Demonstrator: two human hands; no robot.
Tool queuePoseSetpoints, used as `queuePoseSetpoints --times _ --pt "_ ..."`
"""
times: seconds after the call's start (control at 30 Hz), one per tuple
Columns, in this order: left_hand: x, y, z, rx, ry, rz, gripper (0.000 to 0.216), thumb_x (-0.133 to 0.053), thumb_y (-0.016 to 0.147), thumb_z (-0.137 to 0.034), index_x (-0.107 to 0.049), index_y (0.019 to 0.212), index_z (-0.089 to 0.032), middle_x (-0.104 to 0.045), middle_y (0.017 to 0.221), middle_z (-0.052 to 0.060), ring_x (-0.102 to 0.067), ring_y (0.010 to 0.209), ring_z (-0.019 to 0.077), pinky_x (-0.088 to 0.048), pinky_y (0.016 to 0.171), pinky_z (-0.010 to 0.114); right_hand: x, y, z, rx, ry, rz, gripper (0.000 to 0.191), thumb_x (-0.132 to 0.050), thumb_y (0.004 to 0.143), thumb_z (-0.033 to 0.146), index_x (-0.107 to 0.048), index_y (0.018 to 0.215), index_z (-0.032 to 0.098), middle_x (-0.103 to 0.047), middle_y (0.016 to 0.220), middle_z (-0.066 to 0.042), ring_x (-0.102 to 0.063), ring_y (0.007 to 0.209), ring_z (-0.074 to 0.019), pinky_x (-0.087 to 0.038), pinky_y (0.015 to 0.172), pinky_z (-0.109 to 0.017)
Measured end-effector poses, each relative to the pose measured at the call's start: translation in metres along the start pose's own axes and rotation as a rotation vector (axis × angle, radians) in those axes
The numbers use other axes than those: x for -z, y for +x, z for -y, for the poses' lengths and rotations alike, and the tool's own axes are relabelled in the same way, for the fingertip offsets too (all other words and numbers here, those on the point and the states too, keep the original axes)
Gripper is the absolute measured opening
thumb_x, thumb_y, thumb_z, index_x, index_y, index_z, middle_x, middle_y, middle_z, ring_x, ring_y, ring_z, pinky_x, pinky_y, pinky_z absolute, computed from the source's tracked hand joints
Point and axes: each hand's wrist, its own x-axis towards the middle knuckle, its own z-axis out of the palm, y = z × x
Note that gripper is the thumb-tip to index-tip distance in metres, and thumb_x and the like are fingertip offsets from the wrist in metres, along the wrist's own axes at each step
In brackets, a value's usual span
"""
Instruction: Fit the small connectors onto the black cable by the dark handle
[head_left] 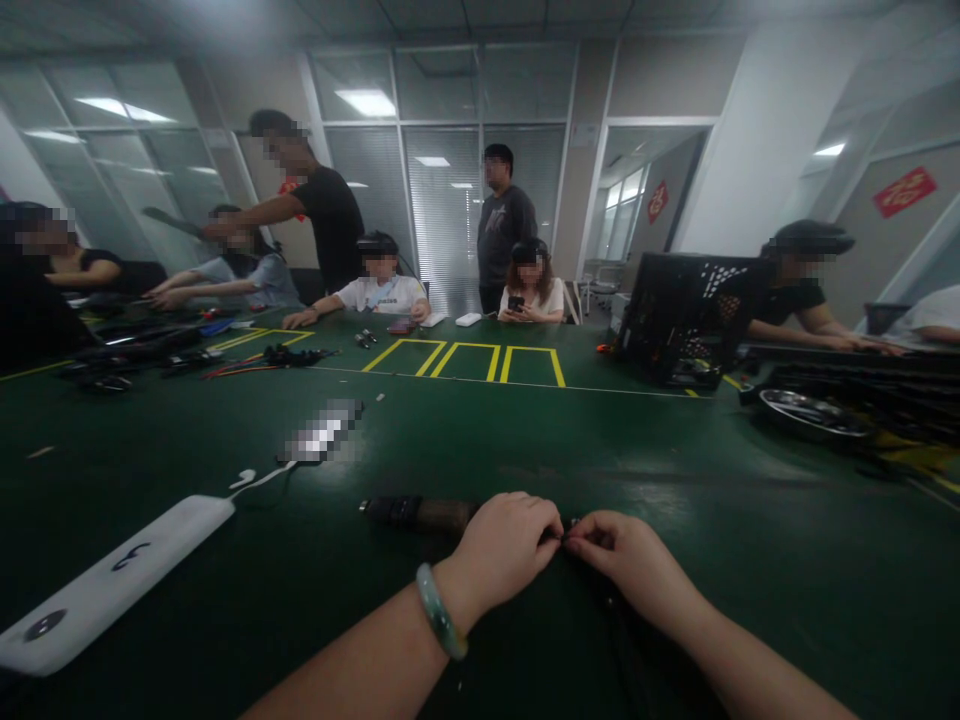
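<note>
**Centre foreground.** A thin black cable (600, 630) is pinched at a point just above the near side of the green worktop (735, 470). It runs down from the fingertips towards the viewer, dark against the dark surface, and its finer detail is hard to make out. The left hand (499, 550) and right hand (630, 565) are held close together, their fingertips almost meeting on the cable; the small part between them is too hidden to identify. A pale green bangle (439, 610) encircles the left wrist.

**Immediately adjacent.** A thick dark cylindrical piece (416, 513), brown along part of its length, lies to the left of the left hand, its right end hidden behind that hand.

**Left of centre.** A long white pad (112, 585) with black markings lies towards the left edge of the worktop, a white cord (255, 480) leading from its upper end. Beyond it lies a pixelated object (322, 432).

**Far side.** Three yellow-taped rectangles (465, 360) mark the worktop near its far edge. Bundled black cables (277, 355) lie towards the far left corner, and a black mesh-sided case (690, 320) stands towards the far right. Seated co-workers line the far edge; one in a white top (532, 300) holds a phone (516, 302). A person in a black T-shirt (326, 215) and another in a grey top (508, 230) stand behind them.
</note>
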Motion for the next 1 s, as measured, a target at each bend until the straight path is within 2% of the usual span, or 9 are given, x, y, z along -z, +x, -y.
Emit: queuePoseSetpoints --times 0.17,0.5,0.83,1.0 --pt "0.0013 0.0004 -0.0011 -0.015 -0.017 -0.013 0.009 -0.06 0.084 -0.019 -0.062 0.092 -0.022 -0.065 0.094 0.0 -0.058 0.09 0.0192 -0.042 0.082 0.034 -0.0014 0.0002 0.0025 -0.022 -0.021 0.002 0.017 -0.062 0.081 0.035 -0.072 0.078 0.021 -0.072 0.077 0.0 -0.065 0.072 -0.0176 -0.044 0.063 -0.023" --pt "0.003 0.0003 -0.0006 0.014 -0.017 -0.002 0.008 -0.064 0.084 -0.025 -0.062 0.091 -0.023 -0.065 0.089 -0.002 -0.058 0.084 0.0186 -0.042 0.076 0.032 -0.002 -0.0008 0.0018 -0.037 0.045 0.004 0.019 -0.063 0.081 0.037 -0.073 0.081 0.021 -0.073 0.08 0.0 -0.067 0.076 -0.0184 -0.045 0.065 -0.024" --pt "0.0006 0.0002 -0.0006 0.012 -0.019 -0.014 0.005 -0.063 0.083 -0.023 -0.063 0.088 -0.022 -0.066 0.089 -0.001 -0.059 0.086 0.0187 -0.042 0.079 0.032 0.0021 -0.0028 0.001 0.002 -0.004 0.039 0.015 -0.062 0.082 0.033 -0.072 0.087 0.023 -0.073 0.083 0.001 -0.067 0.076 -0.0176 -0.046 0.065 -0.023" --pt "-0.002 0.0009 0.0019 -0.004 -0.012 -0.022 0.004 -0.063 0.083 -0.022 -0.063 0.087 -0.022 -0.066 0.09 -0.001 -0.058 0.088 0.0184 -0.042 0.082 0.032 0.0027 -0.0033 0.0026 0.003 -0.056 0.057 0.017 -0.06 0.084 0.034 -0.072 0.084 0.023 -0.073 0.082 0.001 -0.067 0.074 -0.0173 -0.045 0.063 -0.023"
